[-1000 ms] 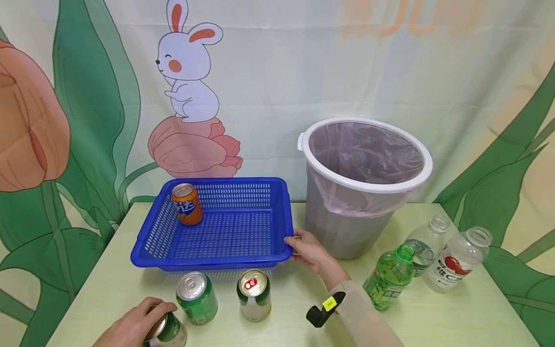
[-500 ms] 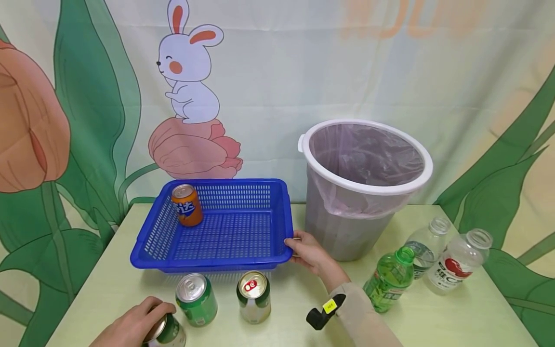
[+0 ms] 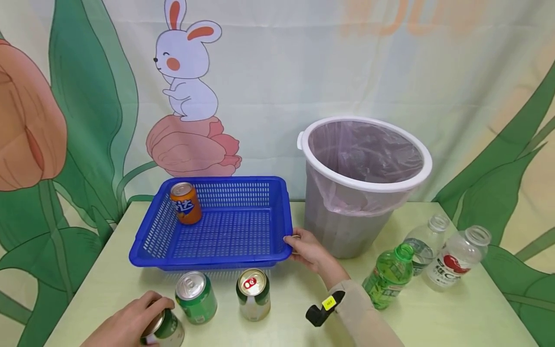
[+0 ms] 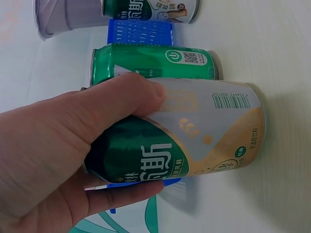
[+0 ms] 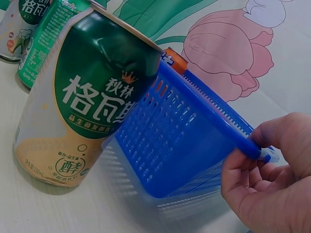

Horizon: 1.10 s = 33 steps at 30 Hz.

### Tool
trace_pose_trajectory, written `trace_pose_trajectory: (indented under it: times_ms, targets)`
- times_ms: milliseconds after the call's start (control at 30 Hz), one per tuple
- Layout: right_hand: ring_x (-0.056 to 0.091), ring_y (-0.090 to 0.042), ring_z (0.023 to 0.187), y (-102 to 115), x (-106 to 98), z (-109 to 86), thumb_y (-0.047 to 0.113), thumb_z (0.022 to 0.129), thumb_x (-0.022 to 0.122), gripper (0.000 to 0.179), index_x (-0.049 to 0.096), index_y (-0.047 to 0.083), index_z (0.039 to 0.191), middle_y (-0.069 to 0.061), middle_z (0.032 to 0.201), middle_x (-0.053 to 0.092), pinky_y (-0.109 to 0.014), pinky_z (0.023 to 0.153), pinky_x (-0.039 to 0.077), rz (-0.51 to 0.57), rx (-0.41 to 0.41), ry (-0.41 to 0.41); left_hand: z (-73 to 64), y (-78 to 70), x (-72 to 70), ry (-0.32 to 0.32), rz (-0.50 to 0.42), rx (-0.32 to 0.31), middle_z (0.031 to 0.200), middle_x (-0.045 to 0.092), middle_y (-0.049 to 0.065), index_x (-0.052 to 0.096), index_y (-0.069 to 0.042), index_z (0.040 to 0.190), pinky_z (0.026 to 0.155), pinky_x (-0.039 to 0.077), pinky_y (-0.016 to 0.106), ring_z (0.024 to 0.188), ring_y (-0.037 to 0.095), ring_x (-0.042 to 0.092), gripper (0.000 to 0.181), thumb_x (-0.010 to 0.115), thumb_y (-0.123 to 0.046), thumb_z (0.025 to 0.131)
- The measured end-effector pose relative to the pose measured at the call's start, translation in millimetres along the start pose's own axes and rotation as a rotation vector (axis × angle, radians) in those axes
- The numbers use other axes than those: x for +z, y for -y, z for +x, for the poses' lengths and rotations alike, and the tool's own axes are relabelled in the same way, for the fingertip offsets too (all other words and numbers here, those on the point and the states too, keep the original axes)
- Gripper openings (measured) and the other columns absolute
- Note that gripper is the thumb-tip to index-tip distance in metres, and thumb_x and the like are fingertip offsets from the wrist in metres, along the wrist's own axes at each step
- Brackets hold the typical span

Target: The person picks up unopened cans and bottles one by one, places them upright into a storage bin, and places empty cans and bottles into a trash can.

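Observation:
My left hand [image 3: 130, 320] grips a green, white and gold drink can [image 4: 194, 128] round its upper part, at the table's front left. The thumb lies along its near side in the left wrist view. With thumb and fingers my right hand [image 5: 272, 170] pinches the rim of the blue plastic basket [image 3: 234, 262] at its front right corner. An orange soda can [image 3: 186, 205] stands inside the basket at the back left. Before the basket stand a green can [image 3: 197, 299] and another green-and-gold can [image 3: 253, 296], both upright.
A grey bin [image 3: 334, 231] with a white rim and a pink liner stands right of the basket. Farther right are a green bottle [image 3: 388, 277] and two clear bottles, one with a cherry-red label [image 3: 451, 265]. A printed curtain [image 3: 269, 96] hangs behind the table.
My left hand has shifted very slightly to the left, still holding its can. The right hand stays on the basket rim, and the basket has hardly moved.

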State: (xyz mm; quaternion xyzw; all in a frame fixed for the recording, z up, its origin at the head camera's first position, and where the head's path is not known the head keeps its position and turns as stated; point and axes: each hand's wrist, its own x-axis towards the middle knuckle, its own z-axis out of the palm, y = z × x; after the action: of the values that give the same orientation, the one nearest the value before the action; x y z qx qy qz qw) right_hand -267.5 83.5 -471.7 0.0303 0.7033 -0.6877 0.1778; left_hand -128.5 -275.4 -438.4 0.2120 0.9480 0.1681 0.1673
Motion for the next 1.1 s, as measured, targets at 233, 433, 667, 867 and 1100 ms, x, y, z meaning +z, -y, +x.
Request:
trace_pose_trajectory:
  times_ms: [233,433,667,867,1100]
  targets:
    - [0.056,-0.012,0.067,-1.4,-0.4,2.5,0.008,0.092,0.049,0.025,0.048,-0.005,0.113,-0.016,0.096,0.059,-0.023,0.06,0.048,0.001,0.008,0.003,2.1,-0.7,-2.0,0.022,-0.037,-0.072,0.1,0.048,0.001,0.054,-0.014,0.115,0.063,0.046,0.027,0.081,0.015,0.048,0.061,0.082,-0.031,0.064]
    - [0.055,-0.012,0.068,-0.4,-1.1,1.0,0.009,0.092,0.05,0.02,0.05,-0.004,0.108,-0.017,0.096,0.06,-0.022,0.06,0.048,-0.005,-0.013,0.011,3.3,-6.8,-4.2,0.013,-0.061,-0.175,0.098,0.047,-0.001,0.055,-0.016,0.113,0.062,0.044,0.026,0.081,0.014,0.047,0.058,0.083,-0.019,0.063]
    - [0.056,-0.012,0.068,1.6,-0.8,-1.5,0.01,0.092,0.05,0.019,0.05,-0.004,0.106,-0.018,0.096,0.06,-0.022,0.059,0.048,-0.01,-0.013,0.015,-2.5,-3.1,-8.8,-0.041,0.015,-0.039,0.093,0.044,-0.004,0.054,-0.016,0.113,0.056,0.038,0.02,0.074,0.009,0.044,0.057,0.081,-0.019,0.063]
    - [0.055,-0.012,0.067,1.8,0.0,2.2,0.008,0.092,0.049,0.026,0.048,-0.006,0.114,-0.019,0.099,0.059,-0.023,0.059,0.047,-0.016,0.022,-0.004,-4.6,-3.4,-16.2,-0.055,0.045,-0.027,0.092,0.042,-0.004,0.053,-0.018,0.112,0.055,0.037,0.018,0.073,0.006,0.044,0.056,0.081,-0.02,0.064]
    - [0.055,-0.012,0.067,2.7,0.3,1.0,0.009,0.092,0.05,0.025,0.048,-0.005,0.113,-0.022,0.103,0.059,-0.023,0.059,0.048,-0.012,0.029,-0.008,-8.1,-4.4,-26.0,-0.097,0.084,-0.031,0.094,0.043,-0.005,0.053,-0.021,0.11,0.056,0.039,0.017,0.075,0.007,0.045,0.055,0.083,-0.023,0.063]
